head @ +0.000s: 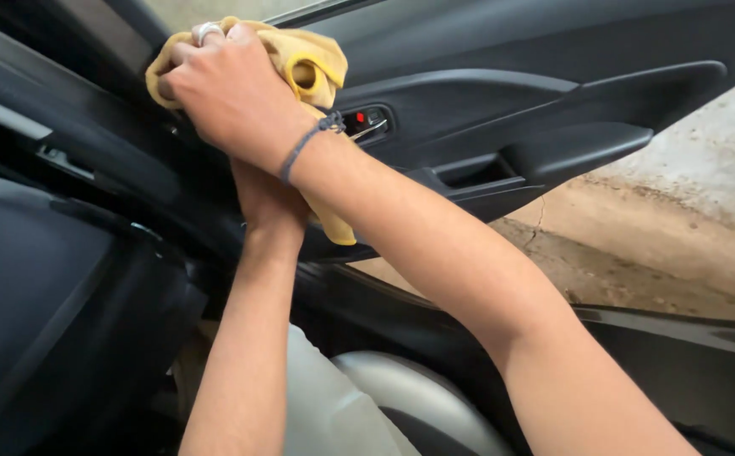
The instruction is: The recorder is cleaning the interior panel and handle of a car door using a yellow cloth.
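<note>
1. Right hand point(232, 93): fingers closed down over a crumpled yellow microfibre cloth point(313, 63), pressing it against the upper front corner of the open black plastic car door panel point(503, 93). Silver ring on one finger, grey braided cord bracelet point(308, 139) at the wrist.
2. Left hand point(268, 196): directly under the right wrist, mostly hidden by it. Can't tell if it's open or closed. A hanging tail of the cloth shows just beside it, down to the panel's lower edge; contact not visible.
3. Cloth location: bunched under the right hand, high on the door near the window frame, one fold sticking out to the right.
4. Chrome inner door handle point(369, 127) with a small red marker sits just right of the bracelet.
5. Black moulded armrest pull point(553, 152) further right on the panel.
6. Beyond the door: rough concrete ground point(680, 219).
7. Bottom of view: grey seat edge point(418, 397).
</note>
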